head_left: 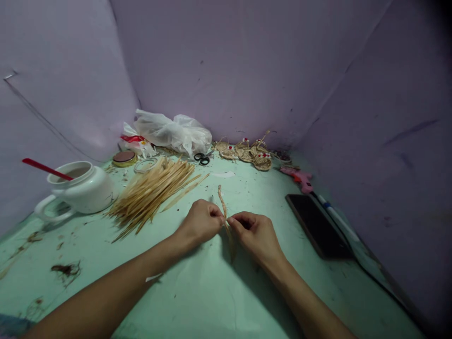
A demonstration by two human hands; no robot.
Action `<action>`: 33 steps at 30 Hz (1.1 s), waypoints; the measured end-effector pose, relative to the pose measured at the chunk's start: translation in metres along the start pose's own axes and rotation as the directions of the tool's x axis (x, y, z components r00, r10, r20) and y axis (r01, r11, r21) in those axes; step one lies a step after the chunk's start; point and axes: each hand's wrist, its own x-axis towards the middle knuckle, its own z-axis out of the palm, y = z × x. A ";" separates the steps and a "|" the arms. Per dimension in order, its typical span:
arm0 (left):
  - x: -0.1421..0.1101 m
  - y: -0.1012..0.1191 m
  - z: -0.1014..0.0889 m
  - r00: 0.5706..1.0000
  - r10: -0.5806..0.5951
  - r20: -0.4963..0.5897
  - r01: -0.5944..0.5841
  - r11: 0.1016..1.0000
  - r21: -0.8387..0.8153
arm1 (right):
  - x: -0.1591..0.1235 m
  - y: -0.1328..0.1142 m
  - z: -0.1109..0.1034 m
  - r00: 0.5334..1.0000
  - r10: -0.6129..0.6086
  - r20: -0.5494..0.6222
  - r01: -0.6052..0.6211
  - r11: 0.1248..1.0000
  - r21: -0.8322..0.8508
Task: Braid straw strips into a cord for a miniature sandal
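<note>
Between my two hands is a short twisted straw cord [222, 200], its coiled part pointing away from me and loose strands trailing toward me. My left hand [203, 221] pinches it from the left, thumb and fingertips pressed together. From the right, my right hand [256, 233] pinches the strands at nearly the same spot, and the fingertips of both hands almost touch. A bundle of dry straw strips [155, 193] lies on the table to the left of my left hand.
At left stands a white mug [88, 188] with a red stick [45, 168]. Behind are a plastic bag [176, 132], black scissors [202, 158] and several woven straw pieces [262, 161]. A pink glue gun [298, 176] and a phone [318, 226] lie right, beside the wall.
</note>
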 end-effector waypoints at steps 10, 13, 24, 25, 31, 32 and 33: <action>0.000 0.003 0.014 0.952 -0.285 -0.115 0.231 0.909 -0.348 | -0.022 -0.010 0.012 0.958 -0.272 0.086 0.284 0.942 -0.179; -0.002 0.009 0.015 0.916 -0.400 -0.035 0.331 0.801 -0.500 | -0.026 -0.008 0.016 0.928 -0.356 0.110 0.373 0.891 -0.259; 0.002 -0.007 0.015 0.989 -0.148 0.000 0.141 0.944 -0.298 | -0.007 -0.014 -0.006 0.984 0.162 -0.080 -0.123 0.924 0.361; 0.000 -0.004 0.014 0.990 -0.138 0.025 0.140 0.950 -0.278 | -0.004 -0.013 -0.006 0.969 0.236 0.075 -0.244 0.855 0.458; -0.004 0.007 0.010 0.983 -0.142 0.121 0.162 0.970 -0.183 | -0.001 -0.008 -0.001 0.885 0.226 0.407 -0.406 0.802 0.439; -0.004 0.007 0.009 0.980 -0.150 0.131 0.170 0.973 -0.153 | -0.002 -0.008 -0.001 0.889 0.232 0.395 -0.400 0.814 0.421; -0.003 0.006 0.008 0.980 -0.154 0.126 0.168 0.979 -0.112 | -0.002 -0.008 -0.001 0.890 0.243 0.385 -0.402 0.818 0.413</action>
